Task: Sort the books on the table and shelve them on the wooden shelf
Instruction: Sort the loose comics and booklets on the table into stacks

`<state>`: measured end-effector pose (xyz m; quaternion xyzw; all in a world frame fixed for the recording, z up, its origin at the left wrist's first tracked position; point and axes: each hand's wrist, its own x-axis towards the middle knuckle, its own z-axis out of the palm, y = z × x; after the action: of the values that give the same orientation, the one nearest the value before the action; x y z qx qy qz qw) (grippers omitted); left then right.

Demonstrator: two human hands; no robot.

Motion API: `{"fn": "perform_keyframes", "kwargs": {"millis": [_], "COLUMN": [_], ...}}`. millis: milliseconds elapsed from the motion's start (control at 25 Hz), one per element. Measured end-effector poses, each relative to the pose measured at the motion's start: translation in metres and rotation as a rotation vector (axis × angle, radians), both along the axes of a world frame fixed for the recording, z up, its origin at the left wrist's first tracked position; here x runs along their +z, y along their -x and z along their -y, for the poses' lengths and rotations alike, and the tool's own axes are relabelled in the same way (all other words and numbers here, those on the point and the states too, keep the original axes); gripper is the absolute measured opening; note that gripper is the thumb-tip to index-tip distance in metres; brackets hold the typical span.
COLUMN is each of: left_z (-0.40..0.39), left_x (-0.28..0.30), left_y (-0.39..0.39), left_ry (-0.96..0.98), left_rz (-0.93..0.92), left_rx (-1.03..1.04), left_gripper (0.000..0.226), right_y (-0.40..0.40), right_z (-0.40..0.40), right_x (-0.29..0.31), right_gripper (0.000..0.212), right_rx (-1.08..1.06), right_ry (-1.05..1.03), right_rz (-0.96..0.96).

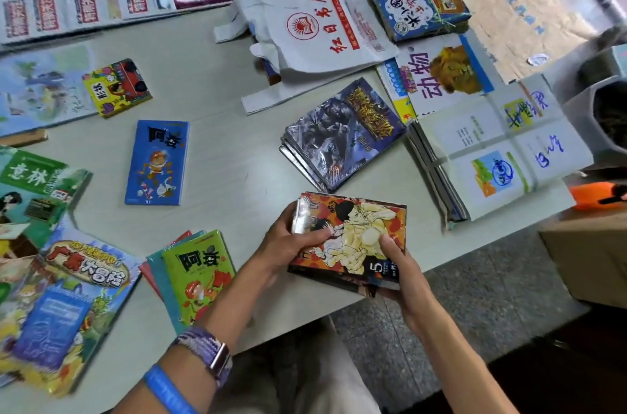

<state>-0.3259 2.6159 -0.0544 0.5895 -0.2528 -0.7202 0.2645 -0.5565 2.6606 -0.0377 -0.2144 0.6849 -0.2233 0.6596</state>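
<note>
Both hands' fingers (317, 237) around comic stack (353, 237)

**Colours across the book table**

The pale grey-green tabletop (220, 74) fills most of the frame. At centre left lies a bright blue paperback (156, 162) with black characters and an orange cartoon figure. Lower centre, a lime-green paperback (198, 272) carries black lettering and red-orange drawing. At centre right, a dark navy plastic-wrapped book (342, 133) shows gold lettering. The orange comic volume (353, 237) at lower centre right has cream figures and red blotches. Upper centre, a white bag (322, 26) bears red print.
</note>
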Motion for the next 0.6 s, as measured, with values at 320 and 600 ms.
{"fn": "perform_keyframes", "kwargs": {"millis": [320,600], "left_z": [-0.021,-0.056], "left_x": [0.010,0.024], "left_y": [-0.028,0.002], "left_ry": [-0.168,-0.549], "left_rz": [0.149,-0.536], "left_rx": [0.328,0.686], "left_gripper": [0.112,0.064], "right_y": [-0.024,-0.071], "right_z": [0.084,0.174], "right_x": [0.028,0.026], "right_gripper": [0.071,0.072], "right_rx": [0.486,1.303], "right_ry": [0.555,0.152], "right_rz": [-0.696,-0.543]}}
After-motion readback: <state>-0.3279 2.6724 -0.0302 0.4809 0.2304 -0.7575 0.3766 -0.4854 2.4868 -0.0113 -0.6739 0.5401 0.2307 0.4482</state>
